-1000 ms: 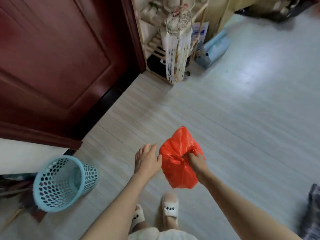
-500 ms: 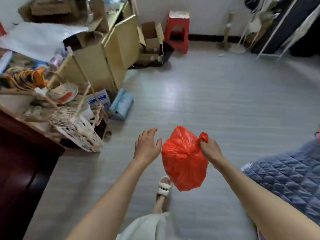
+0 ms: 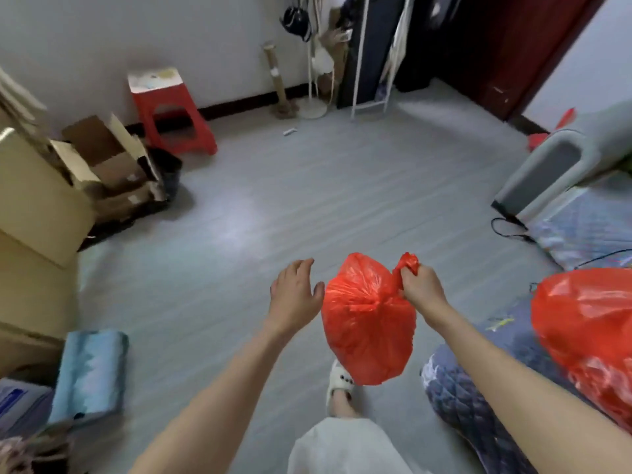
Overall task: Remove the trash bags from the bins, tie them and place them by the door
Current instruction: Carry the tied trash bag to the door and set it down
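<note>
Hanging over the floor (image 3: 273, 217), the bag (image 3: 367, 323) dangles from the right hand (image 3: 422, 289), whose fingers (image 3: 408, 270) are clenched round its twisted neck at about 1 o'clock of the bulge. The long axis runs roughly 12 to 6. The left hand (image 3: 295, 295) hovers at 9 o'clock, just beside the bag, fingers released and holding nothing. A second bag (image 3: 588, 336) rests at 3 o'clock on the bed (image 3: 478, 398); whether either is knotted seems unclear.
</note>
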{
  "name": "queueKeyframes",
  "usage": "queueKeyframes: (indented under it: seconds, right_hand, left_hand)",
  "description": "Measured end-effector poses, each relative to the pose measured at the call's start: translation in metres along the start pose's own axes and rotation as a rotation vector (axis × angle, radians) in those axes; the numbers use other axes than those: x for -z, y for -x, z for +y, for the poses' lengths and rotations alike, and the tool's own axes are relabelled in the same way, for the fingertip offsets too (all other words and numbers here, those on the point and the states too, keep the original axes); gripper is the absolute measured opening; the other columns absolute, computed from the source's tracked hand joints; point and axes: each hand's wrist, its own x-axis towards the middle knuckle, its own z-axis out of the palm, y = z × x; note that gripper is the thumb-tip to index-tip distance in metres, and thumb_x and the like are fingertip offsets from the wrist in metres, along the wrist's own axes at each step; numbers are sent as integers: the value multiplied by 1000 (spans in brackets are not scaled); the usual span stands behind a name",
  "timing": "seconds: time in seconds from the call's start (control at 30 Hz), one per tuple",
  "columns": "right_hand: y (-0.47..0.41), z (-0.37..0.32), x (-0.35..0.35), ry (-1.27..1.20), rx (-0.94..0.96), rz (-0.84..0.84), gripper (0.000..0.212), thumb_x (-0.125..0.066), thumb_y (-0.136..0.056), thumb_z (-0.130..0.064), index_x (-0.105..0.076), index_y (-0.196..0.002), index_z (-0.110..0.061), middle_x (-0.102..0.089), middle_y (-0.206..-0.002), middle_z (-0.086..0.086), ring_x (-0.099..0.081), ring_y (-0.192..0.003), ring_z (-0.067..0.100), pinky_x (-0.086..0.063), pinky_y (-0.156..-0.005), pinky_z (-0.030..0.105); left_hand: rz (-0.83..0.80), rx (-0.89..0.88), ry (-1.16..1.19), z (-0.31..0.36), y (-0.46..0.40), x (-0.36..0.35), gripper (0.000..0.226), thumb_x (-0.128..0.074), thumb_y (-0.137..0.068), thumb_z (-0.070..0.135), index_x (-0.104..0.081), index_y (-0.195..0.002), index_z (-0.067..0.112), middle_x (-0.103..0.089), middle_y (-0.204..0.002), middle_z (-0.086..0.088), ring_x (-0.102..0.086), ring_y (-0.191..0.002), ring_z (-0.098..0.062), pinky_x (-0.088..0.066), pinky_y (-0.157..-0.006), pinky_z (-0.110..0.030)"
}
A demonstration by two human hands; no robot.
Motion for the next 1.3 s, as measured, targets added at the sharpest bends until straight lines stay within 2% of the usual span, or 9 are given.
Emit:
queueKeyframes:
  seconds: [0.17, 0.33, 0.53, 0.67, 0.8, 0.87, 1.0, 1.13, 1.3]
  right_hand:
    - [-161, -35, 29, -103, -33, 58, 32, -42, -90, -23, -64, -96, -1, -67, -100, 27, -63, -95, 42, -51, -87, 46]
    - [-307, -82, 77, -133, -64, 101, 26, -43, -91, -16, -63, -99, -1, -67, -94, 22, -66, -88, 40, -53, -85, 47]
    - [-465, -143, 133, -178, -94, 184, 20, -41, -92, -12, -60, -96, -9, -62, -84, 10, -68, -72, 33, -48, -63, 23]
    - [-607, -178, 160, -250, -108, 257, 22, -42, -92, -13, -61, -101, -5, -64, -88, 14, -60, -54, 21, -51, -65, 30]
    - [-731, -202, 190, -316, -137, 299, 27, -42, -92, -11, -61, -111, -10, -63, -93, 11, -60, -56, 23, -48, -48, 12]
    - [-791, -218, 211, -360, -171, 349, 23, -43, -91, -9, -61, -104, -13, -62, -90, 11, -61, -56, 24, -52, -58, 15]
    - [-878, -244, 264, -436, -240, 430, 18, -43, -88, -6, -59, -82, -11, -63, -81, 14, -65, -69, 34, -54, -79, 44]
    - [-962, -245, 310, -557, -279, 468, 24, -45, -86, -7, -59, -69, -14, -65, -73, 12, -67, -68, 31, -58, -75, 43]
    - [-1098, -241, 371, -738, -289, 463, 26, -41, -88, -1, -57, -70, -9, -59, -70, 11, -61, -63, 21, -58, -53, 25]
  left_hand:
    - [-62, -118, -60, 71, -178, -18, 55, -45, -92, 33, -30, -143, 17, -35, -147, -4, -33, -134, -24, -29, -110, -41]
    - [-88, -238, -175, 151, -351, -12, 56, -43, -94, 37, -27, -144, 19, -31, -150, -4, -31, -136, -26, -25, -110, -39]
    - [-36, -311, -169, 224, -527, 15, 57, -43, -94, 37, -27, -145, 19, -31, -151, -6, -28, -138, -26, -23, -111, -40]
    - [-53, -372, -196, 260, -667, 10, 56, -43, -94, 38, -27, -145, 20, -32, -150, -5, -29, -138, -26, -24, -111, -40]
    - [-109, -436, -184, 304, -796, -5, 54, -43, -94, 37, -29, -143, 18, -34, -148, -4, -31, -136, -25, -25, -110, -40]
    - [-144, -477, -181, 337, -864, -10, 53, -43, -95, 36, -29, -143, 18, -34, -147, -3, -30, -136, -24, -25, -110, -39]
    - [-210, -550, -164, 416, -970, -18, 51, -43, -94, 33, -32, -142, 18, -36, -145, -3, -33, -134, -25, -28, -107, -40]
    - [-281, -631, -169, 487, -1058, -48, 49, -43, -94, 30, -34, -141, 17, -38, -144, -4, -35, -132, -27, -30, -107, -40]
    - [-318, -718, -179, 585, -1178, -96, 48, -43, -94, 29, -34, -141, 19, -37, -144, -3, -33, -133, -26, -29, -107, -40]
